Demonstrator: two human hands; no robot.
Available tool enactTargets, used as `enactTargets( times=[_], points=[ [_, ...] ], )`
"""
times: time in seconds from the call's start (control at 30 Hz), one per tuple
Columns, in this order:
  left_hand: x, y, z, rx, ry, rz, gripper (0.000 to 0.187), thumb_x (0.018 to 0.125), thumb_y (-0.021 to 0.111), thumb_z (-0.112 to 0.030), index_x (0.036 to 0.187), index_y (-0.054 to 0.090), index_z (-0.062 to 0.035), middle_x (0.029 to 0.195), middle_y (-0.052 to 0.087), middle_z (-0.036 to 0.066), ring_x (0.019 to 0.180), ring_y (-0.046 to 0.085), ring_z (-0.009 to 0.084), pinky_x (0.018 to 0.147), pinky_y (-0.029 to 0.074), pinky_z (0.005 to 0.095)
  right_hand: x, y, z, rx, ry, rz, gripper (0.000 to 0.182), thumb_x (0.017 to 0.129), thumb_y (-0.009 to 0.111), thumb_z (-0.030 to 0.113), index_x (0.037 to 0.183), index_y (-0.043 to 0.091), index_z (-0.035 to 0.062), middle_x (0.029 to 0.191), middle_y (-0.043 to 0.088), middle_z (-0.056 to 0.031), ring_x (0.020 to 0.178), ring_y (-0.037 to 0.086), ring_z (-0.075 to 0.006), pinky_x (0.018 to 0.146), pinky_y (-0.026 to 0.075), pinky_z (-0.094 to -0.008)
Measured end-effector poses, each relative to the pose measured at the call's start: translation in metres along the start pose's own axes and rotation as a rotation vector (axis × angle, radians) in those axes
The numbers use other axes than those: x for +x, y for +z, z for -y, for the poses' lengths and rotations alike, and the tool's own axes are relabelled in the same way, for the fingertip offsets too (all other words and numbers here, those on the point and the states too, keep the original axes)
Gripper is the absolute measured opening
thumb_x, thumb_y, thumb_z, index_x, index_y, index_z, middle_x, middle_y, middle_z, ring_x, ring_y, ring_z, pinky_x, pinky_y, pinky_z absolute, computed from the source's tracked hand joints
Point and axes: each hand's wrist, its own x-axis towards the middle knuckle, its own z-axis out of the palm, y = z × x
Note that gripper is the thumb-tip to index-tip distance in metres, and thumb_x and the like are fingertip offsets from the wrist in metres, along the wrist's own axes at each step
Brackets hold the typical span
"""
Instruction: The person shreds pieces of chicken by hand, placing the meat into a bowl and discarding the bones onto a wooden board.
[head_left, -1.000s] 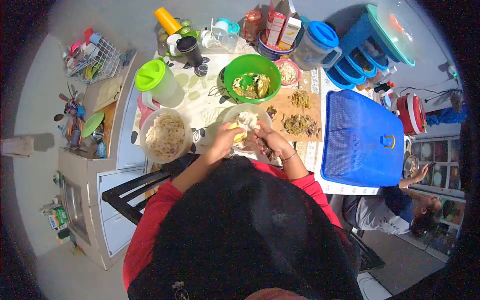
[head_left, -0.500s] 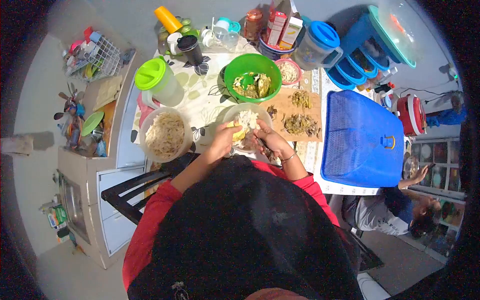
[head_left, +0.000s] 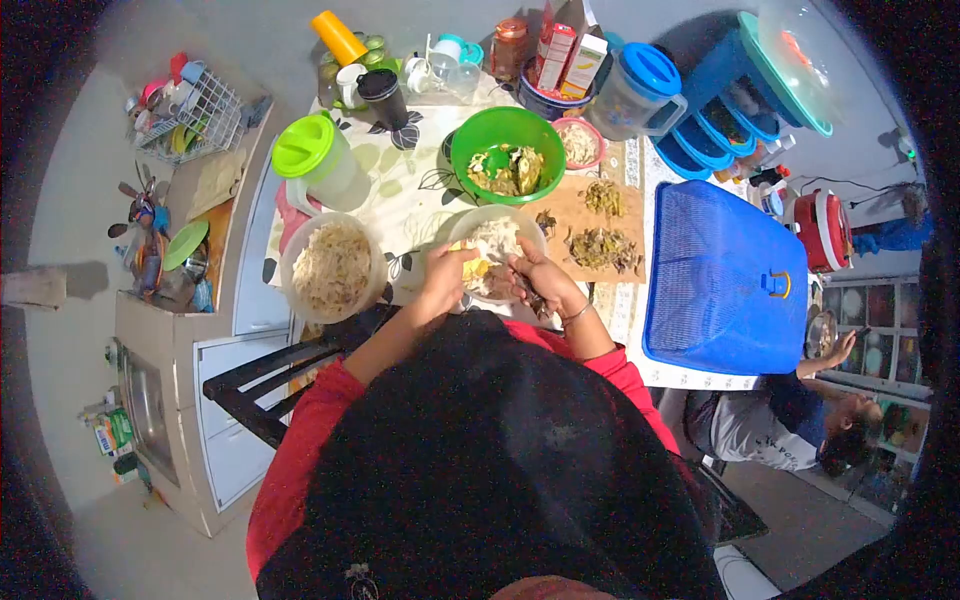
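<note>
Over a clear bowl of pale shreds, my left hand is closed on a yellow piece of food. My right hand grips a dark, slender object, too small to identify, at the bowl's right side. Just behind stands a green bowl with food pieces and scraps. To its right a brown board carries piles of dark and yellowish peelings. A larger tub of pale shreds sits left of my hands.
A blue mesh cover lies on the right. Behind are a green-lidded pitcher, a blue-lidded pitcher, a black cup and a pink bowl. A black chair stands left; another person is at far right.
Both hands stay over the bowl with small finger movements. The yellow piece shows less beside my left fingers. The view has shifted very slightly.
</note>
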Motion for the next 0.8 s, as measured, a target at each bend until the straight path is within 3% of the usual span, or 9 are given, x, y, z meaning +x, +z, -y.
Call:
enactTargets(
  times=[0.1, 0.13, 0.23, 0.37, 0.47, 0.57, 0.7, 0.8],
  points=[
    [-0.003, 0.000, 0.000, 0.038, 0.010, 0.045, 0.018, 0.083, 0.052, -0.002, 0.100, 0.057, 0.0019, 0.090, 0.063, 0.011, 0.077, 0.064, 0.0228, 0.069, 0.054, 0.0340, 0.001, -0.001, -0.011, 0.005, 0.040, 0.106, 0.035, 0.096, 0.043, 0.017, 0.128, 0.031, 0.0165, 0.068, 0.046, -0.0014, 0.045, 0.043, -0.0097, 0.038, 0.034, -0.0211],
    [-0.004, 0.001, 0.000, 0.041, 0.004, 0.053, 0.018, 0.083, 0.052, -0.002, 0.100, 0.057, 0.0019, 0.091, 0.063, 0.011, 0.078, 0.064, 0.0228, 0.069, 0.054, 0.0340, 0.002, -0.002, -0.013, 0.005, 0.011, 0.145, 0.046, 0.096, 0.044, 0.017, 0.136, 0.022, 0.0128, 0.068, 0.051, -0.0027, 0.046, 0.046, -0.0115, 0.038, 0.036, -0.0237],
    [-0.005, 0.003, -0.004, 0.031, 0.013, 0.065, 0.021, 0.082, 0.053, -0.001, 0.103, 0.055, 0.0026, 0.093, 0.062, 0.012, 0.081, 0.064, 0.0230, 0.071, 0.054, 0.0344, 0.002, -0.004, -0.009, 0.219, -0.102, 0.181, 0.044, 0.096, 0.045, 0.018, 0.134, 0.023, 0.0127, 0.068, 0.050, -0.0019, 0.046, 0.046, -0.0115, 0.037, 0.035, -0.0231],
    [0.008, -0.011, 0.010, -0.033, 0.003, 0.071, 0.030, 0.080, 0.055, 0.000, 0.109, 0.051, 0.0037, 0.099, 0.061, 0.015, 0.084, 0.063, 0.0228, 0.074, 0.054, 0.0354, 0.009, -0.008, -0.021, -0.020, 0.010, 0.080, 0.027, 0.096, 0.043, 0.017, 0.120, 0.033, 0.0141, 0.069, 0.051, -0.0022, 0.046, 0.046, -0.0112, 0.037, 0.035, -0.0220],
    [0.014, -0.013, 0.014, -0.022, 0.014, 0.030, 0.030, 0.082, 0.055, -0.002, 0.111, 0.050, 0.0032, 0.101, 0.061, 0.015, 0.085, 0.063, 0.0229, 0.074, 0.053, 0.0353, -0.001, -0.005, -0.003, 0.164, -0.014, -0.004, 0.035, 0.096, 0.043, 0.017, 0.128, 0.029, 0.0152, 0.069, 0.050, -0.0017, 0.047, 0.047, -0.0109, 0.037, 0.035, -0.0218],
    [0.005, -0.008, 0.008, 0.017, 0.001, 0.056, 0.024, 0.085, 0.053, -0.004, 0.108, 0.053, 0.0014, 0.097, 0.062, 0.012, 0.084, 0.064, 0.0221, 0.073, 0.053, 0.0343, 0.001, -0.004, -0.014, 0.206, 0.023, 0.245, 0.035, 0.096, 0.043, 0.017, 0.128, 0.030, 0.0158, 0.069, 0.050, -0.0017, 0.047, 0.046, -0.0108, 0.037, 0.036, -0.0215],
    [0.005, -0.004, 0.006, 0.035, -0.113, 0.138, 0.023, 0.086, 0.052, -0.005, 0.108, 0.054, 0.0005, 0.095, 0.063, 0.011, 0.082, 0.065, 0.0222, 0.072, 0.054, 0.0342, -0.001, 0.002, -0.010, 0.158, -0.003, 0.105, 0.026, 0.095, 0.043, 0.016, 0.120, 0.037, 0.0151, 0.073, 0.050, -0.0035, 0.048, 0.044, -0.0108, 0.039, 0.036, -0.0208],
    [0.002, -0.007, 0.004, 0.065, -0.136, 0.202, 0.023, 0.085, 0.053, -0.004, 0.107, 0.055, 0.0016, 0.096, 0.063, 0.012, 0.082, 0.065, 0.0226, 0.072, 0.054, 0.0341, -0.011, 0.003, -0.001, 0.336, -0.005, 0.163, 0.027, 0.095, 0.044, 0.017, 0.121, 0.037, 0.0148, 0.073, 0.051, -0.0037, 0.048, 0.045, -0.0113, 0.039, 0.036, -0.0208]
  ],
)
